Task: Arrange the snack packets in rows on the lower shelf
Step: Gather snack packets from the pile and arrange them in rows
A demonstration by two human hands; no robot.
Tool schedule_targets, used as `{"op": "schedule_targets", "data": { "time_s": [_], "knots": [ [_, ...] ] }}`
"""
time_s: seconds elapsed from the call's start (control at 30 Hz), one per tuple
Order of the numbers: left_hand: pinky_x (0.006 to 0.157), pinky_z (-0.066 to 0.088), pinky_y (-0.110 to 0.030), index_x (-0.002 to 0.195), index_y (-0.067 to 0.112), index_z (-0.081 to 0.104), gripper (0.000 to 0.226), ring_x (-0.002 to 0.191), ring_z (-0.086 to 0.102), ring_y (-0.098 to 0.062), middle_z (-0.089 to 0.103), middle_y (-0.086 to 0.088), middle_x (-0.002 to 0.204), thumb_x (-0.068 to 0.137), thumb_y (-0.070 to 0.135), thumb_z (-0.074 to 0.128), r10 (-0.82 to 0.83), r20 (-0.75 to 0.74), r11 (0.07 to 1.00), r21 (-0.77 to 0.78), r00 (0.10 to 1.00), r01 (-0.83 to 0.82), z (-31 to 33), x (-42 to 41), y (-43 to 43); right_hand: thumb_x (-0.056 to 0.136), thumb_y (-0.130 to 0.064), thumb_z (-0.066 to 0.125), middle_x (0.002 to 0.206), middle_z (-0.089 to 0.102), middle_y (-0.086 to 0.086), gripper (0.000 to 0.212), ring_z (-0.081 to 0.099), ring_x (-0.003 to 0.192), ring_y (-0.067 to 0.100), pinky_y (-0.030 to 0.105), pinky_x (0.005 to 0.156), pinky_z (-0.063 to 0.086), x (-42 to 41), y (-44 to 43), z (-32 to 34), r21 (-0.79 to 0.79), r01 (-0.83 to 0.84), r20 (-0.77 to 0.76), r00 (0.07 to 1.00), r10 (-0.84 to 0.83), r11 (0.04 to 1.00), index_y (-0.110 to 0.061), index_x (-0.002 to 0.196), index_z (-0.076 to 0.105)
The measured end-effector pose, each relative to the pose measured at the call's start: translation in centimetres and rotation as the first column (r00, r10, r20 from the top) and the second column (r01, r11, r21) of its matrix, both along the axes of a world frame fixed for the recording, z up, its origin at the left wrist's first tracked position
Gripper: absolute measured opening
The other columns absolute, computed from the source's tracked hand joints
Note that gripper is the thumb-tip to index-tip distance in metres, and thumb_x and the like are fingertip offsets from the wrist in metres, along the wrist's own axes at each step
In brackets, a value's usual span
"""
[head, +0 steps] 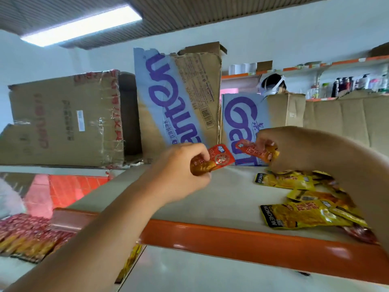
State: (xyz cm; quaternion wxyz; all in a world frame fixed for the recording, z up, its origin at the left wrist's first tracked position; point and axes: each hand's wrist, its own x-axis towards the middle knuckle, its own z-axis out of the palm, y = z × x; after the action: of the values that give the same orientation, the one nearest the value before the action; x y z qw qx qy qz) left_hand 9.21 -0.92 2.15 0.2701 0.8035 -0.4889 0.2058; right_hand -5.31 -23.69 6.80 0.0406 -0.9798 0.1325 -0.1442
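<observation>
The left hand [181, 171] pinches a red snack packet [221, 158] by its lower end, thumb and fingers curled on it, above the middle of the upper shelf [210, 199]. The right hand [294, 148] grips a second red packet [251, 151] the same way, just beside the first; the two packets are near each other but apart.

Under the right forearm, a loose heap of yellow packets [294, 213] lies along the shelf's right side, reaching its orange front edge [252, 239].

At the back edge stand three cardboard boxes: a taped brown box [63, 123] towards the back left corner, a tall box with blue print [179, 98] leaning beside it, and a lower blue-printed box [237, 121] behind the right hand. What they hold cannot be told.

Below, on the lower shelf [12, 268] at the left, red and yellow packets [27, 234] lie in close rows.
</observation>
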Motion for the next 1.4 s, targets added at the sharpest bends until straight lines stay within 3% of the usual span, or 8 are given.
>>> {"op": "schedule_targets", "data": {
  "time_s": [0.17, 0.4, 0.47, 0.63, 0.83, 0.97, 1.17, 1.4],
  "knots": [
    [0.079, 0.055, -0.033, 0.104, 0.036, 0.063, 0.030, 0.096, 0.061, -0.008, 0.063, 0.018, 0.106, 0.079, 0.042, 0.079, -0.025, 0.078, 0.985, -0.171, 0.997, 0.038, 0.3, 1.0, 2.1, 0.072, -0.018, 0.075, 0.091, 0.061, -0.006, 0.025, 0.057, 0.078, 0.016, 0.035, 0.069, 0.049, 0.2, 2.5, 0.2, 0.051, -0.078, 0.229, 0.971, 0.064, 0.996, -0.030, 0.087, 0.059],
    [0.088, 0.055, -0.034, 0.105, 0.027, 0.067, 0.034, 0.106, 0.063, -0.012, 0.067, 0.014, 0.116, 0.079, 0.048, 0.072, -0.012, 0.175, 0.925, -0.371, 0.985, 0.077, -0.2, 2.3, 7.1, 0.074, -0.017, 0.076, 0.095, 0.060, -0.011, 0.022, 0.059, 0.086, 0.008, 0.025, 0.075, 0.050, 2.1, 9.6, -3.2, 0.151, -0.256, 0.642, 0.760, 0.102, 0.955, -0.028, 0.081, 0.058],
    [0.091, 0.055, -0.037, 0.105, 0.025, 0.069, 0.034, 0.106, 0.064, -0.012, 0.068, 0.013, 0.117, 0.078, 0.045, 0.073, -0.008, 0.177, 0.915, -0.397, 0.984, 0.078, -0.1, 2.9, 9.9, 0.074, -0.014, 0.076, 0.096, 0.060, -0.011, 0.024, 0.060, 0.088, 0.012, 0.034, 0.079, 0.052, 3.4, 12.6, -4.3, 0.187, -0.320, 0.682, 0.723, 0.112, 0.929, -0.028, 0.082, 0.058],
    [0.089, 0.054, -0.039, 0.102, 0.023, 0.071, 0.034, 0.102, 0.066, -0.016, 0.070, 0.013, 0.113, 0.076, 0.045, 0.073, 0.069, 0.156, 0.902, -0.432, 0.985, 0.005, -0.5, 5.6, 19.1, 0.074, -0.015, 0.077, 0.095, 0.060, -0.009, 0.025, 0.062, 0.086, 0.020, 0.047, 0.077, 0.056, 8.1, 21.3, -6.0, 0.273, -0.445, 0.738, 0.665, 0.111, 0.853, -0.026, 0.084, 0.057],
    [0.092, 0.052, -0.036, 0.102, 0.022, 0.073, 0.035, 0.105, 0.067, -0.015, 0.072, 0.012, 0.115, 0.076, 0.046, 0.074, 0.177, 0.080, 0.874, -0.471, 0.981, -0.119, -2.4, 8.8, 32.5, 0.076, -0.012, 0.080, 0.095, 0.061, -0.008, 0.033, 0.064, 0.080, 0.014, 0.035, 0.079, 0.056, 13.5, 33.0, -7.2, 0.312, -0.501, 0.717, 0.682, 0.146, 0.808, -0.032, 0.084, 0.056],
    [0.092, 0.055, -0.034, 0.104, 0.024, 0.073, 0.037, 0.104, 0.068, -0.008, 0.072, 0.013, 0.113, 0.078, 0.050, 0.074, 0.240, 0.017, 0.857, -0.474, 0.971, -0.203, -4.1, 10.3, 41.4, 0.077, -0.009, 0.080, 0.092, 0.061, 0.003, 0.034, 0.063, 0.074, 0.015, 0.028, 0.065, 0.055, 17.2, 41.3, -8.6, 0.344, -0.580, 0.706, 0.678, 0.204, 0.739, -0.030, 0.085, 0.056],
    [0.084, 0.057, -0.035, 0.107, 0.029, 0.071, 0.038, 0.098, 0.066, -0.008, 0.070, 0.015, 0.108, 0.078, 0.054, 0.069, 0.393, -0.045, 0.825, -0.423, 0.918, -0.374, -6.7, 11.3, 51.9, 0.076, -0.014, 0.080, 0.095, 0.058, -0.010, 0.034, 0.059, 0.088, 0.016, 0.040, 0.076, 0.052, 22.4, 51.2, -12.3, 0.310, -0.650, 0.684, 0.659, 0.312, 0.693, -0.032, 0.087, 0.054],
    [0.081, 0.047, -0.009, 0.104, 0.036, 0.067, 0.030, 0.099, 0.061, 0.003, 0.065, 0.022, 0.101, 0.079, 0.050, 0.075, 0.511, -0.150, 0.770, -0.360, 0.847, -0.528, -10.7, 14.0, 59.0, 0.078, -0.013, 0.082, 0.088, 0.055, -0.008, 0.030, 0.055, 0.079, 0.011, 0.033, 0.071, 0.047, 27.6, 56.0, -17.1, 0.348, -0.644, 0.613, 0.706, 0.355, 0.681, -0.023, 0.078, 0.054]
  ]
}}
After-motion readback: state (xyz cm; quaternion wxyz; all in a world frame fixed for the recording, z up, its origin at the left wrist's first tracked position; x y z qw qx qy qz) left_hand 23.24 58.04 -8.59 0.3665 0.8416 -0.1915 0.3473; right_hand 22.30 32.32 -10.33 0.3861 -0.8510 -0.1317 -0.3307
